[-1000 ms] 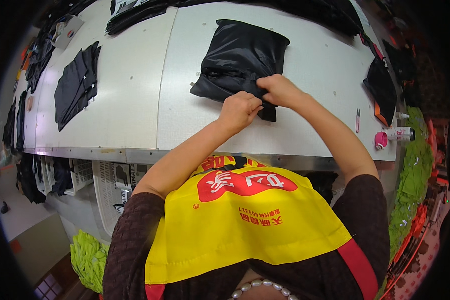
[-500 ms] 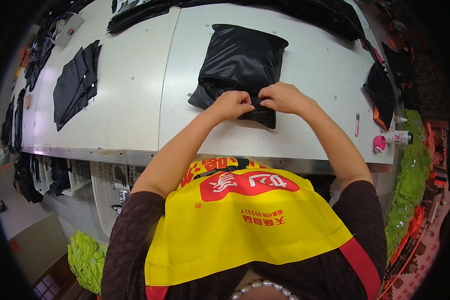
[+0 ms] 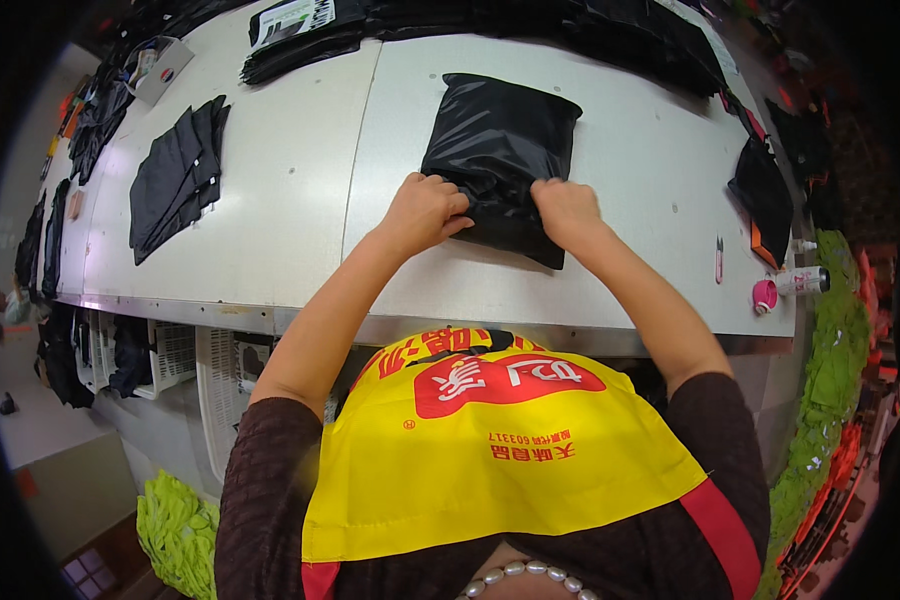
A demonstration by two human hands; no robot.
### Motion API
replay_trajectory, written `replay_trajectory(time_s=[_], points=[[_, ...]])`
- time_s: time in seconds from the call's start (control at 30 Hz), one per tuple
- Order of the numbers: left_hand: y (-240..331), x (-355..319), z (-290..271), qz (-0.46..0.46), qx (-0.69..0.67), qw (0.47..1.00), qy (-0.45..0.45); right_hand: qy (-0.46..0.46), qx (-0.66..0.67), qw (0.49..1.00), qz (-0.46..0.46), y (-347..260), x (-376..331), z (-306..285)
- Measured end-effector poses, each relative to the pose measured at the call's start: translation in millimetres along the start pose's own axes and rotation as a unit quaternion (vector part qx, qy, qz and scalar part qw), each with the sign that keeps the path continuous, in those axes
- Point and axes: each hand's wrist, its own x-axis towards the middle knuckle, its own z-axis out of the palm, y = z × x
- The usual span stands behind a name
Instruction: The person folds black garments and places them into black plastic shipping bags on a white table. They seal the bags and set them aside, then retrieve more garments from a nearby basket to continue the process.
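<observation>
Head view, black bag (image 3: 500, 140) under left hand (image 3: 422, 212), right hand (image 3: 566, 208)

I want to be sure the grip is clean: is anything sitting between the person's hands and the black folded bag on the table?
Nothing visible does. The left hand and right hand both rest directly on the near edge of the black folded bag, which lies flat on the white table.

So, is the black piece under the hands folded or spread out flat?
Folded. The black piece forms a compact rectangle with layered edges on the white table; the left hand and right hand press its near edge.
</observation>
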Motion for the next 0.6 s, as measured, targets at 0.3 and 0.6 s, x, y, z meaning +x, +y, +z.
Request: replay_trajectory(time_s=[0.3,0.6], points=[[-9,8,46,0.091,-0.1,0.988,0.07,0.119,0.075,0.972,-0.188,-11,-17,36],[-7,22,46,-0.004,-0.182,0.983,0.04,0.257,0.031,0.962,-0.084,-21,15,23]])
